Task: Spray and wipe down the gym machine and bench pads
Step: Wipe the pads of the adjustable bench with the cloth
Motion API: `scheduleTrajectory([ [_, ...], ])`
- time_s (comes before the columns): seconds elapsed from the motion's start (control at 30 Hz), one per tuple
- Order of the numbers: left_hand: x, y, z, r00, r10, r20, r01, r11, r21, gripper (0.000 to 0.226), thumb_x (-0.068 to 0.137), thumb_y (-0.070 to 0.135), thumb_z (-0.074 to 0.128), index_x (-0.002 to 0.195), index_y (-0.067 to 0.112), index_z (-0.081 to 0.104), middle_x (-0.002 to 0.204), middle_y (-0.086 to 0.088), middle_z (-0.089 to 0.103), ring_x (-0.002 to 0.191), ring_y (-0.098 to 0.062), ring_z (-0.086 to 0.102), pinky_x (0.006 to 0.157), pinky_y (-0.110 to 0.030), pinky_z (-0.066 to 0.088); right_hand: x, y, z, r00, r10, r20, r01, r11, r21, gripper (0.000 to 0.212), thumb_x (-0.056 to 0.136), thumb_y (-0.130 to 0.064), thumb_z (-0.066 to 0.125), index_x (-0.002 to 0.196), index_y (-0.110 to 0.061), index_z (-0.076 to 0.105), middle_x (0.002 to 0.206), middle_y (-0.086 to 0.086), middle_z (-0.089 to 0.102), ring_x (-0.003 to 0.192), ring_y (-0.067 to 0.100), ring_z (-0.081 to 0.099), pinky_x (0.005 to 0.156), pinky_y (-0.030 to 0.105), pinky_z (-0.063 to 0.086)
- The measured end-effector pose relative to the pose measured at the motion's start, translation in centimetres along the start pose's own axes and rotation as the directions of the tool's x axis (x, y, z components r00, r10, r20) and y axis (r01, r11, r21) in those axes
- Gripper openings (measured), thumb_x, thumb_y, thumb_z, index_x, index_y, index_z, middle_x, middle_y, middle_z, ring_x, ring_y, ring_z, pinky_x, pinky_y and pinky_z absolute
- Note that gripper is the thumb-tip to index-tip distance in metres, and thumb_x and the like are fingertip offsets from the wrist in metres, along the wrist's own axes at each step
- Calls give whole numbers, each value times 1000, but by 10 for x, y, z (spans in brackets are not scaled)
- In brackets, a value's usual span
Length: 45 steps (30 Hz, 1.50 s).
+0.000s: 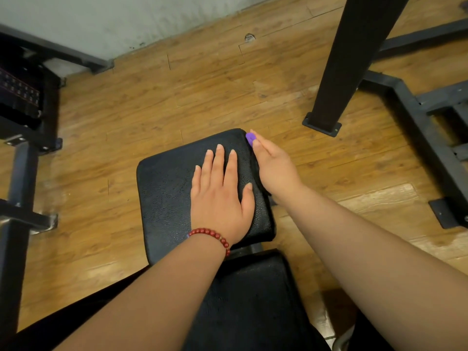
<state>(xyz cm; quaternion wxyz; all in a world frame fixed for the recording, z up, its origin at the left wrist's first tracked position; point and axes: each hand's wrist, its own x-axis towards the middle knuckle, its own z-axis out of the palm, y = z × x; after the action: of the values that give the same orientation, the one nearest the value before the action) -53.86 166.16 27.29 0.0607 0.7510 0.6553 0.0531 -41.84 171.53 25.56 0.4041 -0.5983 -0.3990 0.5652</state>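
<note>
Bench pad [166, 191], beneath flat left grip [219, 198]

A black pebbled seat pad [167, 188] lies flat, purple cloth [250, 138] against its far right corner; a second black pad [253, 300] sits nearer

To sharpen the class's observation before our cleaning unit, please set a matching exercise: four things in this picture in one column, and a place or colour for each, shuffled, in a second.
Column one
1. left hand
2. right hand
3. purple cloth
4. bracelet

Column two
A. red beads, around a wrist
B. flat on top of the seat pad
C. against the pad's right side edge
D. peeking out at the pad's far right corner

Pairs: 1-B, 2-C, 3-D, 4-A
</note>
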Motion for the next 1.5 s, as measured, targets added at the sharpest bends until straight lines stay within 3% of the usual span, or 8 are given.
scheduleTrajectory([
  [0.1,-1,0,-1,1000,3,1,-3,1000,-1,70,93,49,15,154,16,21,163,-5,11,151,-20,2,121,-37,-4,15,-4,1,995,96,26,-98,990,104,36,105,-29,43,138,-24,55,137,-4,57,125,10,52,111,29,39],
  [0.27,0,-1,0,1000,3,-18,-3,1000,1,68,93,47,21,153,15,27,162,-7,17,151,-22,8,121,-38,0,-17,1,-3,998,60,-35,-59,998,36,37,105,-27,41,140,-22,52,129,-18,53,120,-3,47,94,1,34],
  [0.47,1,-2,1,1000,4,-14,-4,1000,6,68,93,47,22,153,15,28,162,-7,17,151,-22,8,121,-38,0,9,-6,6,975,223,-2,-215,944,250,27,105,-30,42,119,-28,65,125,-3,66,116,14,60,107,37,45],
  [0.7,1,-3,0,1000,0,-17,0,1000,-12,67,93,47,24,152,15,30,161,-7,20,150,-22,11,121,-38,1,2,2,3,969,243,52,-244,894,376,23,104,-29,45,103,-35,67,118,-2,70,111,15,65,102,39,49],
  [0.97,15,-21,-12,996,73,-54,-74,997,-24,59,89,49,38,136,18,54,145,-6,49,132,-26,45,105,-45,37,45,-40,4,982,-10,188,21,998,-56,29,106,-20,39,122,-20,64,102,-20,63,102,-2,60,94,17,45],
  [1.17,28,-52,-19,1000,23,-8,-23,999,30,68,92,56,31,143,14,46,151,-8,41,140,-27,35,112,-44,28,75,-78,2,870,57,490,236,825,-514,24,103,-19,47,115,-20,68,93,-24,58,71,-27,50,66,-7,31],
  [1.37,27,-87,-25,997,-72,30,71,997,20,75,92,62,20,152,19,29,160,-6,24,149,-23,15,118,-37,5,92,-94,24,762,182,622,419,593,-687,26,101,-31,51,121,-30,67,111,-17,62,106,2,54,75,-5,31],
  [1.5,27,-88,-21,996,-83,13,83,996,-6,71,93,60,24,152,21,31,159,-5,27,148,-22,17,119,-38,5,105,-94,37,771,310,556,347,528,-775,24,101,-42,48,112,-35,68,85,3,66,59,16,63,49,20,51],
])
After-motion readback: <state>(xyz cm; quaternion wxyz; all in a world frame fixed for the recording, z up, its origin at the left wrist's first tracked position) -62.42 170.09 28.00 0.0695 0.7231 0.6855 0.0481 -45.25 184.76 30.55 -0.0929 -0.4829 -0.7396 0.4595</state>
